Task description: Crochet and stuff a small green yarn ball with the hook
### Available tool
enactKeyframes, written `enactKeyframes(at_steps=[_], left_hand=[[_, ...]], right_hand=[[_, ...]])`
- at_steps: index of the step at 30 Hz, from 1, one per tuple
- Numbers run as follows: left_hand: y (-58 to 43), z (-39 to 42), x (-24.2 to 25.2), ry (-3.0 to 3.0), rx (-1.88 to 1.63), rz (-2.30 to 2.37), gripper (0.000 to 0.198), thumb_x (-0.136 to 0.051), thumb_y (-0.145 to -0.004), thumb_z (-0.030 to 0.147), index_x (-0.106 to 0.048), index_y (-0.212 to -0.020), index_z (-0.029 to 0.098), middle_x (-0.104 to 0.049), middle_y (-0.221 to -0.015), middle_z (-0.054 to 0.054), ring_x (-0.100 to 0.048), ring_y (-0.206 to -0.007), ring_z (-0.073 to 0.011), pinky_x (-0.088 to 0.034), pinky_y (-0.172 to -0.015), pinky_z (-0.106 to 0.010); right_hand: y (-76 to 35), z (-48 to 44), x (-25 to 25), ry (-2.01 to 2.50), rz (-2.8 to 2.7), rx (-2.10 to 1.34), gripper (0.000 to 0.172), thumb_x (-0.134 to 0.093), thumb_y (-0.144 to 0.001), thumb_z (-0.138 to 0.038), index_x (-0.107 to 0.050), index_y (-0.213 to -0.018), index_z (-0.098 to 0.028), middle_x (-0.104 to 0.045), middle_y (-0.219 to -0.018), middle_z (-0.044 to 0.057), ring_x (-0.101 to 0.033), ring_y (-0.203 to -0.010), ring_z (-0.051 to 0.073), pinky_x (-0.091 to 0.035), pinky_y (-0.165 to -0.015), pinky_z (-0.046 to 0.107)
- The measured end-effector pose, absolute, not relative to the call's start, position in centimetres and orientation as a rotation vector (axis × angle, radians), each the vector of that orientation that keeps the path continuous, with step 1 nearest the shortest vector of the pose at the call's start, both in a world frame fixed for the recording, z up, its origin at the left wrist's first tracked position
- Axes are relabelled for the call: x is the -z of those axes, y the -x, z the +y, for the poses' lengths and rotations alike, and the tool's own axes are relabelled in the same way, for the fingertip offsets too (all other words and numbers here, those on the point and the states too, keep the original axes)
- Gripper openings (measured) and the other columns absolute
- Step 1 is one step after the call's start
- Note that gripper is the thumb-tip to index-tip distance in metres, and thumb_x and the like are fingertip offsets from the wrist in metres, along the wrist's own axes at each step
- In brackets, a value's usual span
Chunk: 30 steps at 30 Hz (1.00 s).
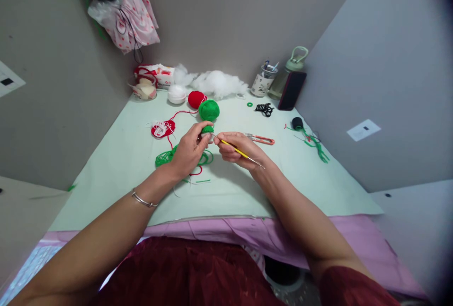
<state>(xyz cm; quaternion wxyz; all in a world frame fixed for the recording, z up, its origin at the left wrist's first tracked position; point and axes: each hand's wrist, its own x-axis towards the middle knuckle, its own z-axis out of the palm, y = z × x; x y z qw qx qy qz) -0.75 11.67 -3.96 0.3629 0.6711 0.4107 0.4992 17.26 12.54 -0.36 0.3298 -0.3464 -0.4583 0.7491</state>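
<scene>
My left hand (189,151) is closed in a pinch on a small green crochet piece (207,130) held above the pale green table (123,155). My right hand (236,150) is closed around a yellow-handled crochet hook (238,151), whose tip points at the green piece. Loose green yarn (164,157) lies under my left hand, and a strand leads back to a green yarn ball (209,110).
A red yarn ball (196,99), a white ball (176,94) and white stuffing (215,82) sit at the back. A red and white crochet piece (163,128) lies left. Orange snips (262,139), a black hair clip (264,109), a cup of pens (263,81), a bottle (288,72) and green scraps (313,143) lie right.
</scene>
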Motion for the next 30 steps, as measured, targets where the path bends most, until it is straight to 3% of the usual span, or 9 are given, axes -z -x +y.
enactKeyframes(at_steps=[11,17,20,23,25,27,30], left_hand=[[0.5,12.0,3.6,-1.705,-1.265,1.171,0.015,-0.052,-0.096,0.031,-0.063,-0.098,0.021,-0.055,-0.061,0.005,-0.051,-0.054,-0.0135,-0.039,-0.055,-0.026],[0.6,12.1,4.0,-1.726,-1.293,1.165,0.014,-0.052,-0.092,0.024,-0.064,-0.098,0.02,-0.054,-0.063,0.005,-0.046,-0.054,-0.0135,-0.037,-0.055,-0.027],[0.7,11.9,4.0,-1.719,-1.323,1.123,0.016,-0.052,-0.095,0.027,-0.064,-0.104,0.02,-0.058,-0.072,0.003,-0.05,-0.061,-0.0143,-0.042,-0.062,-0.028],[0.5,11.6,3.8,-1.691,-1.333,1.047,0.022,-0.051,-0.099,0.036,-0.063,-0.109,0.02,-0.065,-0.084,-0.001,-0.06,-0.075,-0.0166,-0.049,-0.075,-0.03],[0.3,11.6,3.8,-1.651,-1.318,0.993,0.027,-0.049,-0.101,0.042,-0.062,-0.111,0.02,-0.066,-0.089,-0.003,-0.064,-0.082,-0.0182,-0.053,-0.079,-0.031],[0.1,11.6,3.7,-1.606,-1.309,0.96,0.028,-0.047,-0.102,0.044,-0.061,-0.112,0.021,-0.067,-0.09,-0.003,-0.067,-0.084,-0.0189,-0.056,-0.08,-0.032],[0.2,11.7,3.7,-1.561,-1.339,0.963,0.026,-0.05,-0.101,0.044,-0.062,-0.11,0.023,-0.068,-0.096,-0.004,-0.066,-0.088,-0.0187,-0.057,-0.084,-0.032]], right_hand=[[-15.4,10.5,0.2,1.021,-1.521,-1.416,0.023,-0.066,-0.086,-0.035,-0.06,-0.072,-0.018,-0.05,-0.05,-0.007,-0.037,-0.045,0.007,-0.026,-0.045,0.023],[-14.9,9.3,0.0,1.098,-1.706,-1.175,0.023,-0.061,-0.092,-0.033,-0.06,-0.074,-0.019,-0.055,-0.056,-0.004,-0.043,-0.052,0.009,-0.032,-0.052,0.024],[-15.1,9.9,0.0,1.011,-1.59,-1.411,0.024,-0.065,-0.09,-0.038,-0.06,-0.076,-0.018,-0.051,-0.054,-0.006,-0.038,-0.047,0.008,-0.028,-0.047,0.023],[-15.6,10.4,0.0,0.806,-1.465,-1.892,0.031,-0.068,-0.088,-0.047,-0.063,-0.082,-0.017,-0.043,-0.047,-0.011,-0.027,-0.04,0.006,-0.022,-0.042,0.022],[-15.8,10.2,-0.1,0.657,-1.537,-2.152,0.035,-0.069,-0.089,-0.048,-0.067,-0.087,-0.014,-0.043,-0.045,-0.011,-0.028,-0.039,0.006,-0.023,-0.042,0.022],[-16.0,9.9,-0.4,0.581,-1.633,-2.194,0.034,-0.069,-0.091,-0.046,-0.07,-0.09,-0.012,-0.047,-0.046,-0.009,-0.033,-0.04,0.006,-0.026,-0.044,0.021],[-16.3,9.7,-0.9,0.65,-1.573,-1.914,0.03,-0.068,-0.092,-0.043,-0.069,-0.087,-0.013,-0.049,-0.048,-0.008,-0.035,-0.043,0.005,-0.025,-0.046,0.02]])
